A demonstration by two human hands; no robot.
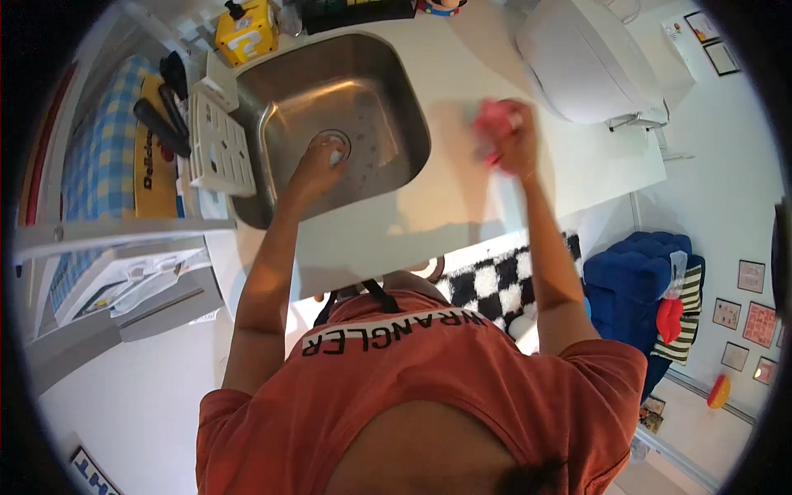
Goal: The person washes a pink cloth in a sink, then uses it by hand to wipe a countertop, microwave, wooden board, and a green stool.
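Note:
My left hand [312, 172] reaches down into a stainless steel sink [383, 80], just over the round drain [322, 133]. Its fingers curl around a small whitish thing [336, 154], too little of which shows to name it. Above the white countertop [458, 185], right of the sink, my right hand [521, 148] grips a pinkish-red thing [492, 120], perhaps a cloth. Motion blurs both this hand and what it holds, so the exact shape is unclear.
A white slotted rack [223, 145] with black-handled utensils [162, 127] borders the sink's left side. Behind the sink sits a yellow question-mark box [247, 34]. A large white appliance [588, 59] occupies the counter's far right. A blue tufted seat [628, 278] stands beyond my right arm.

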